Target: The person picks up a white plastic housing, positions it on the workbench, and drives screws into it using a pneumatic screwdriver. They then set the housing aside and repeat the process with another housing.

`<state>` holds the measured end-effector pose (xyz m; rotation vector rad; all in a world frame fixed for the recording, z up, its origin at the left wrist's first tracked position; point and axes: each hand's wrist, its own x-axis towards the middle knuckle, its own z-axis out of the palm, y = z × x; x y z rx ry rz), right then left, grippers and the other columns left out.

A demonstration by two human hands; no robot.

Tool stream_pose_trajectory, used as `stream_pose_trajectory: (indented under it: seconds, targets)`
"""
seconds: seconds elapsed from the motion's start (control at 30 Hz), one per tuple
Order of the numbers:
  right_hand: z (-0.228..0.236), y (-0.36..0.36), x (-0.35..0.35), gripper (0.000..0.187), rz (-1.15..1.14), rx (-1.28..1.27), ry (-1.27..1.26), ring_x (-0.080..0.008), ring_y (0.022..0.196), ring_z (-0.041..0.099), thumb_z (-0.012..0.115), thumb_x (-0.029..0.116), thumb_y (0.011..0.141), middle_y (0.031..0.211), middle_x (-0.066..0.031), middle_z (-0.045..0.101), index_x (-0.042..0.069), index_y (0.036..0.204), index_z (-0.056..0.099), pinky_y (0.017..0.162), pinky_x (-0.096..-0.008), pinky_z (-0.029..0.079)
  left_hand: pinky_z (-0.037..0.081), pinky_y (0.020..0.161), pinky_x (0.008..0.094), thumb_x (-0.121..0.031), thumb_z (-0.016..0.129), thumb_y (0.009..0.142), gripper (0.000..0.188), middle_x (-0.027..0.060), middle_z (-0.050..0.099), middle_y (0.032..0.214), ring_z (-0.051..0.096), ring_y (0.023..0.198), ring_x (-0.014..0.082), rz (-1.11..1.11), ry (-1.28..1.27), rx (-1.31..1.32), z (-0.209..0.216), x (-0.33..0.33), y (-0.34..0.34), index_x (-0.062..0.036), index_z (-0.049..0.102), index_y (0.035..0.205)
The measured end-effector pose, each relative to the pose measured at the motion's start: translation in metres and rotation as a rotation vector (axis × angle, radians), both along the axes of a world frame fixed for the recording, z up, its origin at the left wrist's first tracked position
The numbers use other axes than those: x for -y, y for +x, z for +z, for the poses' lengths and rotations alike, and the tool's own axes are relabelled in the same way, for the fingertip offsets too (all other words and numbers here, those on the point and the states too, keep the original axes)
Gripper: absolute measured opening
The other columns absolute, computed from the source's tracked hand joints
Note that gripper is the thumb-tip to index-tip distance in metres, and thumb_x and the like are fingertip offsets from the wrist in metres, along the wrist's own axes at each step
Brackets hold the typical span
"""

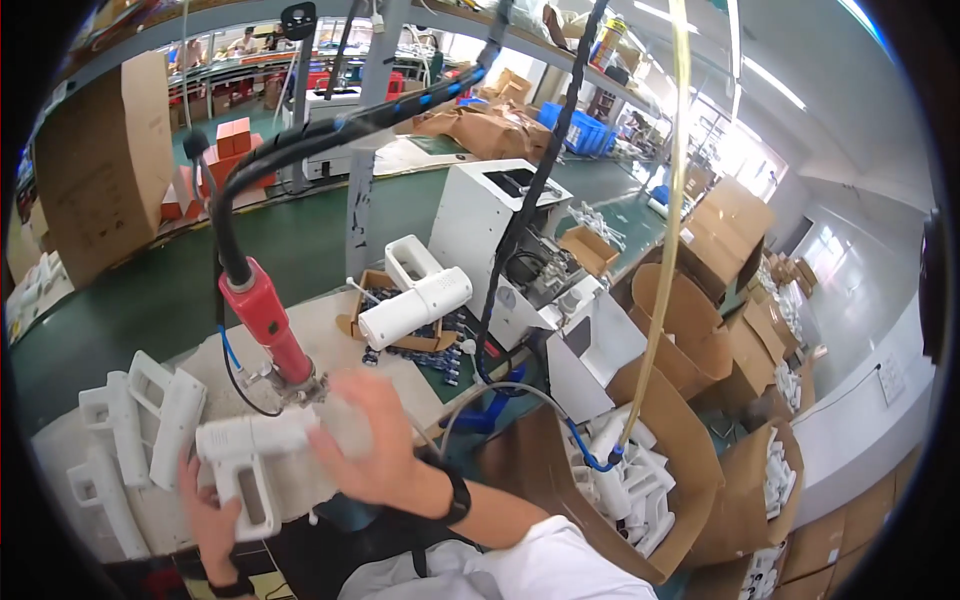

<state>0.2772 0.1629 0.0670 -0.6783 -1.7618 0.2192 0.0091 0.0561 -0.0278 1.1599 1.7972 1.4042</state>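
A white plastic gun-shaped housing [258,437] lies sideways over the near bench edge, its loop handle pointing toward me. My left hand [212,522] grips it at the rear of the barrel and beside the handle. Blurred by motion, my right hand [375,440] curves at the barrel's front end, thumb and forefinger on either side of it. Just above the barrel stands a red power tool [268,318], hanging from a thick black cable, with its metal tip [300,385] close to the housing. Whether tip and housing touch is hard to see.
Several similar white housings [125,430] lie at left. Another housing [415,308] rests across a small carton [440,340] of dark parts. A white machine [480,220] stands behind. Cardboard boxes [690,480] of white parts fill the right, where a yellowish hose [668,250] hangs.
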Motion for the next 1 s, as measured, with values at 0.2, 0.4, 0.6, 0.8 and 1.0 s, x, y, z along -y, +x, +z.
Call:
stream_pose_trajectory:
  seconds: [0.2,0.4,0.6,0.8,1.0]
  targets:
    - [-0.064,0.037,0.037,0.06,0.396,0.241,-1.125,-0.0236,0.103,0.057,0.072,0.025,0.082,0.117,-0.0145,0.057,0.0,0.131,0.047,0.089,-0.033,0.046,0.051,0.08,0.0328,0.004,0.065,0.075,0.081,0.0173,0.034,0.148,0.055,0.112,0.0282,-0.399,0.182,0.117,0.0,0.05,-0.008,-0.0001,0.026,0.146]
    - [-0.098,0.144,0.066,0.057,0.544,-0.302,-1.655,-0.0146,0.082,0.064,0.071,0.02,0.079,0.106,-0.0108,0.065,-0.004,0.127,0.053,0.064,-0.0248,0.053,0.038,0.1,0.0382,0.0,0.062,0.067,0.087,0.0157,0.032,0.148,0.041,0.129,0.0291,-0.294,-0.016,-0.332,0.005,0.028,-0.016,-0.0029,0.026,0.146]
    - [-0.128,0.344,0.17,0.051,-0.092,-0.673,-1.635,-0.0203,0.069,0.067,0.065,0.026,0.08,0.094,-0.0148,0.066,-0.007,0.116,0.057,0.048,-0.031,0.057,0.022,0.112,0.0445,0.0,0.062,0.067,0.082,0.0222,0.031,0.147,0.028,0.136,0.0377,0.241,-0.135,-0.866,-0.036,-0.005,-0.085,-0.0041,0.033,0.144]
    - [-0.148,0.414,0.302,0.054,-0.697,-1.289,-1.09,-0.0286,0.074,0.066,0.054,0.046,0.082,0.092,-0.013,0.067,0.002,0.113,0.056,0.045,-0.0332,0.048,0.025,0.111,0.0451,0.0,0.062,0.064,0.083,0.0223,0.036,0.142,0.035,0.131,0.0384,0.202,-0.261,-0.801,-0.053,-0.019,-0.108,-0.0053,0.036,0.142]
    - [-0.176,0.419,0.302,0.072,-0.043,-1.123,-1.746,-0.026,0.074,0.066,0.046,0.057,0.088,0.089,-0.0182,0.068,-0.007,0.121,0.051,0.058,-0.0303,0.05,0.034,0.107,0.0385,-0.002,0.067,0.059,0.081,0.0239,0.042,0.138,0.043,0.126,0.0368,0.108,-0.21,-0.594,-0.029,-0.028,-0.066,-0.0048,0.045,0.137]
